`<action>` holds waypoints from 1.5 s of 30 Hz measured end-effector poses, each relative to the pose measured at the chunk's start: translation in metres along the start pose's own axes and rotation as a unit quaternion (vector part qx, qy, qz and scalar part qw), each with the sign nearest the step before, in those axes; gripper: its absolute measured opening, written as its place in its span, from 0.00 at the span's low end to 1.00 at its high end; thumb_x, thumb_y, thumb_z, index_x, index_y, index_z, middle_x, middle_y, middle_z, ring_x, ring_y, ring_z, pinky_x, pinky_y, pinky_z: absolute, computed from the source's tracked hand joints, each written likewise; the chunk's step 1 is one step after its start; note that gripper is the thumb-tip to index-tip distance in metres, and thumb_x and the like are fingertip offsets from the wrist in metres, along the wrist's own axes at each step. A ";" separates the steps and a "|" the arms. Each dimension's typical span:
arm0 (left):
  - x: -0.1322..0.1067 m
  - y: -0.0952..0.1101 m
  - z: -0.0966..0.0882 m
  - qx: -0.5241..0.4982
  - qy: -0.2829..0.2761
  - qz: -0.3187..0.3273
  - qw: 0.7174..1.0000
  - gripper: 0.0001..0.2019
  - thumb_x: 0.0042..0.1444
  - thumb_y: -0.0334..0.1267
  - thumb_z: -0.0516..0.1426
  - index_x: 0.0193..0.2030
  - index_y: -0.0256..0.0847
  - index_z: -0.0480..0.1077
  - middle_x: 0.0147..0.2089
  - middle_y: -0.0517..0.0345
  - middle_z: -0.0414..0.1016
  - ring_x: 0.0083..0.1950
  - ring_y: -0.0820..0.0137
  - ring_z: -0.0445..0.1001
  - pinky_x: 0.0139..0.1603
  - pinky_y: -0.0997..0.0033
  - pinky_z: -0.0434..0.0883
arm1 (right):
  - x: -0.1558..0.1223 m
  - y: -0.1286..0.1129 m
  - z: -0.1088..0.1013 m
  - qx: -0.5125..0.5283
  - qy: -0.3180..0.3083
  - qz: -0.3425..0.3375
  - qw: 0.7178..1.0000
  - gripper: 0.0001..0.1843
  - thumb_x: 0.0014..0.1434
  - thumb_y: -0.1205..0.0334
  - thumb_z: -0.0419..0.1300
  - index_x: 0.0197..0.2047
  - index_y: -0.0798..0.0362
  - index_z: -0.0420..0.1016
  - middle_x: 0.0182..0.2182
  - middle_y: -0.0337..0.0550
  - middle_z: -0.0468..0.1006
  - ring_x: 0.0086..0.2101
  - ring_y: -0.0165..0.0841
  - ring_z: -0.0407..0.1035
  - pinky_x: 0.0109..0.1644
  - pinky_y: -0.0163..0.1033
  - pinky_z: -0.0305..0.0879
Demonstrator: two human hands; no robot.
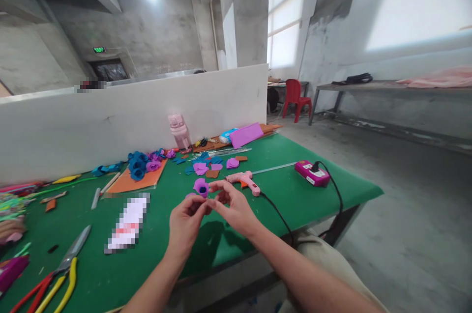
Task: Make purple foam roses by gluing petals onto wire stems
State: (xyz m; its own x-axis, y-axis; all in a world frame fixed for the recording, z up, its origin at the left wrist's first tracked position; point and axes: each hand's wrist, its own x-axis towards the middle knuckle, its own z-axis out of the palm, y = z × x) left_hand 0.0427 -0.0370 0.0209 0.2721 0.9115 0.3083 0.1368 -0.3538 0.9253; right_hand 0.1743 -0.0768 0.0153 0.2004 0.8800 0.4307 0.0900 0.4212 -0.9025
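Both my hands meet above the green table's (280, 195) front edge, holding a small purple foam flower (201, 187). My left hand (186, 222) is closed around its base from below. My right hand (230, 205) pinches the flower's side with thumb and forefinger. A pink glue gun (244, 180) lies on the table just behind my right hand, its black cord running off the table edge. Loose purple and blue foam petals (206, 165) lie behind the hands.
Finished blue and purple flowers (142, 165) rest on an orange sheet (129, 183). Scissors (68, 261) with yellow and red handles lie at front left. A pink power strip (312, 174) sits at the right, a pink bottle (179, 131) by the white partition (110, 121).
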 end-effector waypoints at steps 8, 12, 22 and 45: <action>0.001 -0.009 -0.005 0.043 0.029 0.072 0.996 0.05 0.47 0.38 0.59 0.31 0.40 0.73 0.30 0.60 0.75 0.32 0.71 0.72 0.35 0.75 0.68 | -0.002 0.003 0.008 -0.052 0.022 -0.083 0.995 0.08 0.52 0.60 0.62 0.36 0.52 0.74 0.32 0.40 0.73 0.29 0.29 0.67 0.35 0.35 0.65; -0.001 -0.006 -0.009 0.089 0.027 0.108 0.990 0.05 0.48 0.37 0.59 0.32 0.41 0.73 0.31 0.59 0.75 0.33 0.71 0.72 0.35 0.75 0.68 | -0.001 0.008 0.010 -0.015 0.017 -0.062 0.998 0.11 0.50 0.60 0.63 0.39 0.51 0.73 0.34 0.40 0.73 0.30 0.29 0.67 0.36 0.35 0.65; -0.001 0.011 -0.004 -0.062 -0.024 -0.079 0.995 0.07 0.44 0.38 0.60 0.26 0.37 0.69 0.20 0.63 0.70 0.22 0.75 0.68 0.26 0.77 0.66 | 0.010 0.011 0.011 0.181 0.031 0.085 0.979 0.16 0.45 0.59 0.65 0.39 0.53 0.73 0.28 0.37 0.72 0.28 0.27 0.65 0.33 0.33 0.63; 0.002 0.003 -0.001 -0.188 -0.016 -0.177 0.966 0.13 0.36 0.39 0.66 0.26 0.35 0.68 0.22 0.63 0.70 0.22 0.76 0.69 0.26 0.75 0.69 | 0.014 0.009 0.017 0.161 0.036 0.162 0.973 0.13 0.41 0.57 0.66 0.29 0.57 0.76 0.25 0.39 0.75 0.25 0.26 0.64 0.31 0.33 0.61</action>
State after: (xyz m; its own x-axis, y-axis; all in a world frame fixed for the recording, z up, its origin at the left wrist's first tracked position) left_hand 0.0425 -0.0358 0.0251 0.3012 0.9525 -0.0442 -0.1272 0.0860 0.9881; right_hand 0.1614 -0.0574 0.0133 0.2359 0.9654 0.1110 -0.2980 0.1806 -0.9373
